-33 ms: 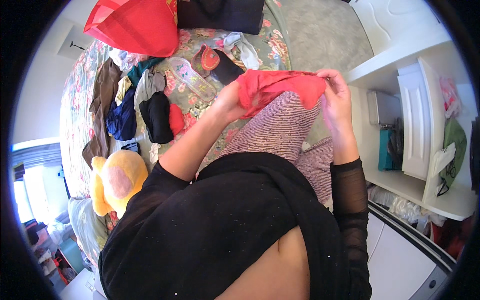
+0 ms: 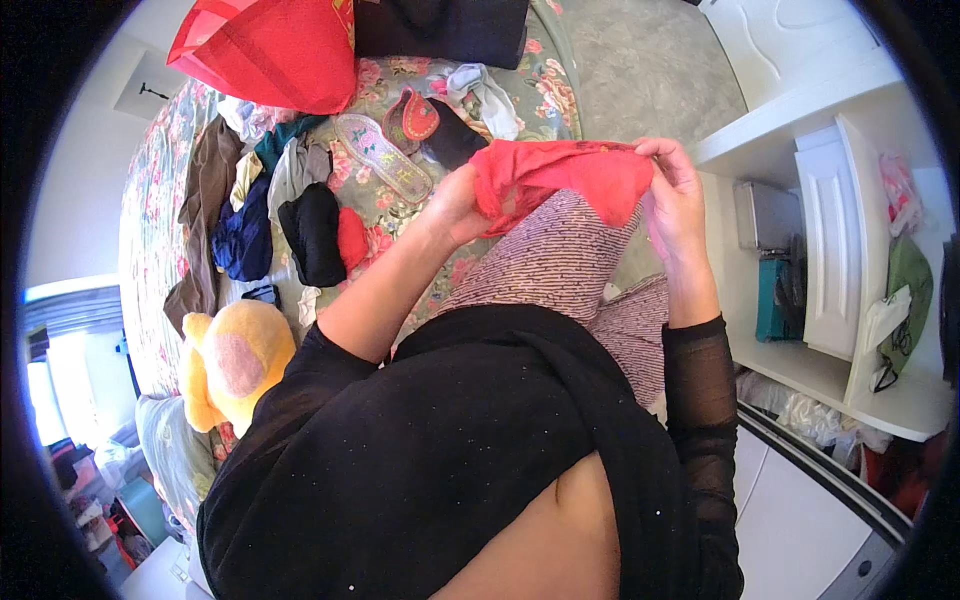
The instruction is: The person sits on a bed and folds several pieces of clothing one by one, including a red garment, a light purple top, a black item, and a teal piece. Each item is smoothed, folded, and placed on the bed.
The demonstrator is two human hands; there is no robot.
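Observation:
A thin red garment (image 2: 560,172) is stretched between my two hands above my lap; its exact kind is hard to make out. My left hand (image 2: 458,207) grips its left end, fingers partly hidden by the fabric. At its right upper corner, my right hand (image 2: 675,195) pinches the edge between thumb and fingers. Below the cloth are my striped trousers (image 2: 550,250). Just beyond my left hand, embroidered insoles (image 2: 385,155) lie on the flowered bedspread (image 2: 545,95), beside a black folded cloth (image 2: 453,135) and a pale grey cloth (image 2: 485,98).
Dark, brown and grey clothes (image 2: 240,230) and a black roll (image 2: 312,235) lie to the left. A yellow plush toy (image 2: 240,365) sits nearer me. At the far side stand a red bag (image 2: 270,55) and a black bag (image 2: 440,30). An open white cabinet (image 2: 800,365) is on my right.

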